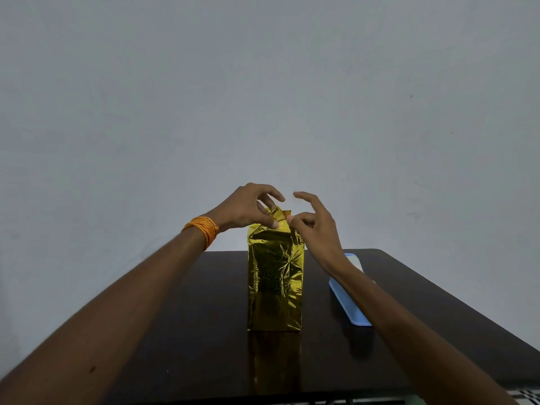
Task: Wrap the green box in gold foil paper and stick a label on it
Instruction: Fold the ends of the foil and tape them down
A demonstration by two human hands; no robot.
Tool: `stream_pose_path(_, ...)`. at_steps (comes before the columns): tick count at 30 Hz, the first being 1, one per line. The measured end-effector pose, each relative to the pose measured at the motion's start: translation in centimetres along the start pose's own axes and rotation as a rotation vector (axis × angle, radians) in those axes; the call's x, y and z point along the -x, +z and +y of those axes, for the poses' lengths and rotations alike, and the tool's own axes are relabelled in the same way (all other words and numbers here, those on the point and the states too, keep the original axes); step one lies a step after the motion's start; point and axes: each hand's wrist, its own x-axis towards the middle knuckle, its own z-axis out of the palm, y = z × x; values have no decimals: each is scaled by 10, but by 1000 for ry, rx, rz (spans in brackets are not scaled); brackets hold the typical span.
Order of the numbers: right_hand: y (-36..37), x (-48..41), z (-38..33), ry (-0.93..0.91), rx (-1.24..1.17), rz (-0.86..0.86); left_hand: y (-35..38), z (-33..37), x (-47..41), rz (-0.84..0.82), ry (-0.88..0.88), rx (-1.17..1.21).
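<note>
A tall box covered in crinkled gold foil paper [274, 276] stands upright in the middle of the dark table [198, 317]. No green shows through the foil. My left hand [248, 209], with an orange band at the wrist, pinches the loose foil flaps at the top from the left. My right hand [315, 229] pinches the same flaps from the right, its index finger lifted. Both thumbs press the foil at the top front edge. I see no label.
A light blue flat tray [350, 302] lies on the table right of the box, partly under my right forearm. A plain grey wall stands behind the table. The table's right edge runs diagonally toward the lower right.
</note>
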Motion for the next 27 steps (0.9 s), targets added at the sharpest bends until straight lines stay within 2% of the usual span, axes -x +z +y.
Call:
stream_pose_path(3, 0, 1, 1, 5, 2, 10, -5, -3, 4, -4, -40, 19)
stream_pose_path(7, -1, 3, 2, 62, -39, -20, -6, -19, 11, -66, -98, -83)
stream_pose_path(9, -1, 5, 3, 90, -50, -39, -5, -22, 12, -67, -91, -3)
stream_pose_path(13, -1, 6, 5, 116, -49, -60, -8, -9, 9, 36, -30, 170)
stream_pose_path(17, -2, 4, 3, 130, -49, -64, -6, 4, 5, 125, 4, 204)
stream_pose_path(19, -1, 5, 3, 122, -47, -57, -6, 6, 4, 137, -6, 184)
stream_pose_path(24, 0, 6, 5, 98, -53, -43, -2, 6, 4, 19, -10, 21)
stream_pose_path(27, 0, 6, 4, 83, -39, -40, 2, 8, 3, 11, 22, -31)
